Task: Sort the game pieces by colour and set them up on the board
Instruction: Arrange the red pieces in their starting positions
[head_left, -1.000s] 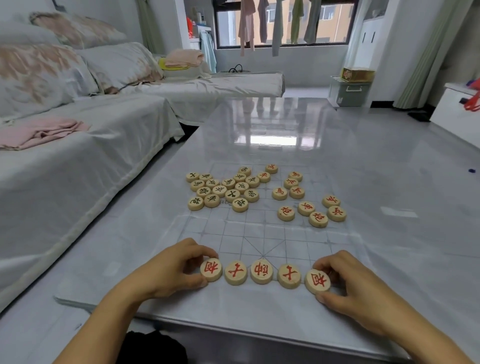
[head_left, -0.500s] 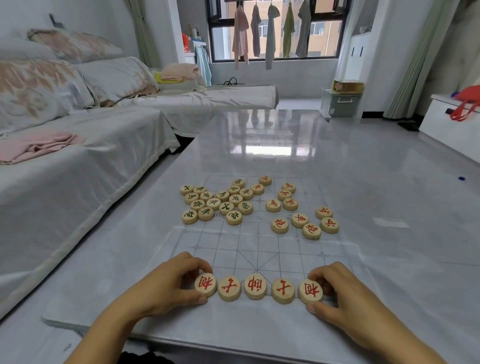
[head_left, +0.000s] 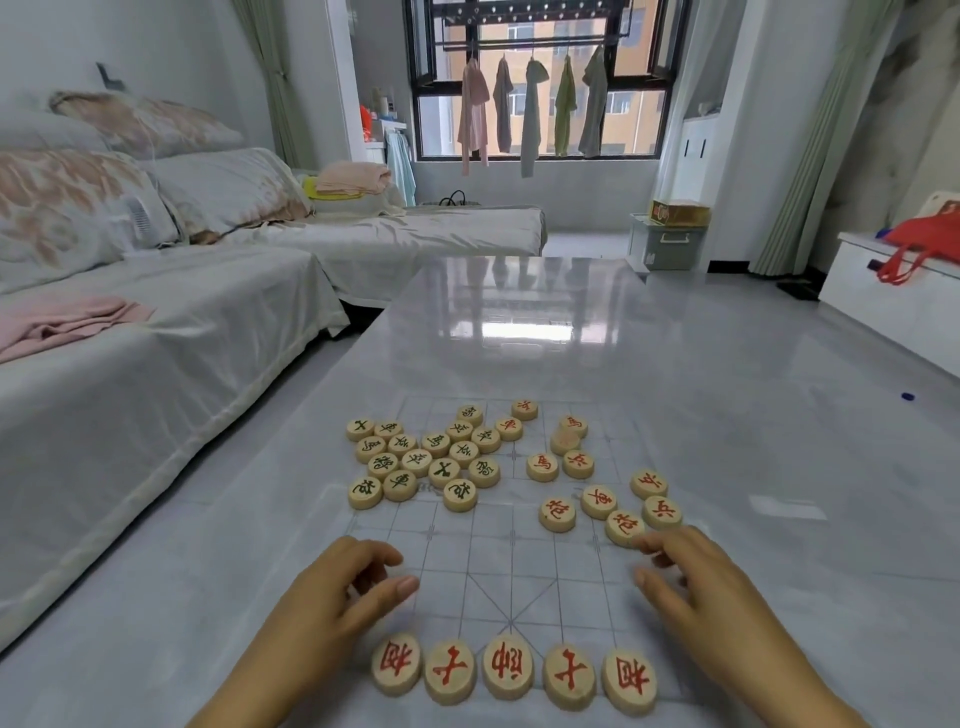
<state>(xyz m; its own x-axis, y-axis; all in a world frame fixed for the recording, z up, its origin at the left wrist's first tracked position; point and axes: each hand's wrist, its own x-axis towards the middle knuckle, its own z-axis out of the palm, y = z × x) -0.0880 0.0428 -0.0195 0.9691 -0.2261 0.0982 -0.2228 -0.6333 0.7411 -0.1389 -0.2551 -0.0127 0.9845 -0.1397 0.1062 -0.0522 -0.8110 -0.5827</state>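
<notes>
Head view, board: a clear gridded board (head_left: 511, 571) lies flat on the glossy grey worktop (head_left: 727, 395); its lines are faint.
Near row: five red-marked pieces (head_left: 508, 673) sit side by side at the board's near edge, touching or almost so.
Dark group: the dark-marked pieces (head_left: 423, 457) are bunched at the far left of the board.
Red group: the loose red pieces (head_left: 597, 493) are scattered at the right, well apart from the near row.
Left hand: the left hand (head_left: 332, 603) hovers over the near left of the grid. Its grip is slack, with fingers loosely curled round nothing.
Right hand: the right hand (head_left: 711, 592) reaches toward the nearest red piece (head_left: 623, 527). Its grip is open and empty, and the fingertips are blurred, so contact cannot be told.
Risk, row: a wrist passing low could sweep the near row. Because those pieces abut, one knock would likely shift several, perhaps off the board's near edge.
Risk, sheet: the board looks thin and the worktop slick, so a piece dragged rather than lifted could pull the sheet and disturb everything on it.
Risk, sorting: at the far middle the two colours nearly meet, so a hasty pick there could mix them. One blurred piece (head_left: 565, 441) shows no readable mark.
Risk, placing: with such faint lines, a piece could easily land off its crossing.
</notes>
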